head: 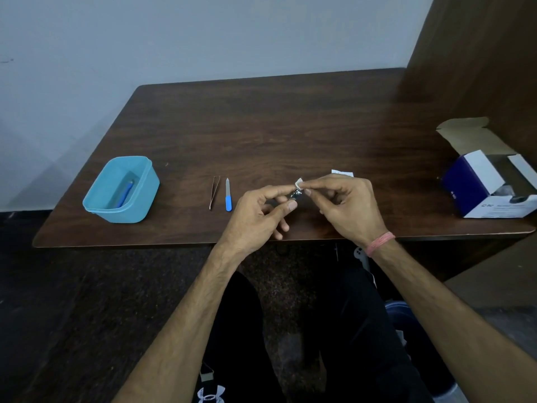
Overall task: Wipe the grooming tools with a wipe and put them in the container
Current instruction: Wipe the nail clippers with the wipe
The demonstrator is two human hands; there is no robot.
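Dark wooden table (261, 126), blue container (96, 199) holding blue-handled tool (125, 194).

Dark wood-grain table (261, 126) — semi-gloss

Off to my side
An open blue-and-white box (491, 181) sat at the right edge of my dark wooden desk (261, 126).

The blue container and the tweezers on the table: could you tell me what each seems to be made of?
Blue container: probably plastic, since its walls look slightly translucent with a smooth moulded rim. Tweezers: probably metal, with thin, rigid arms and a coppery sheen; too small to be sure.
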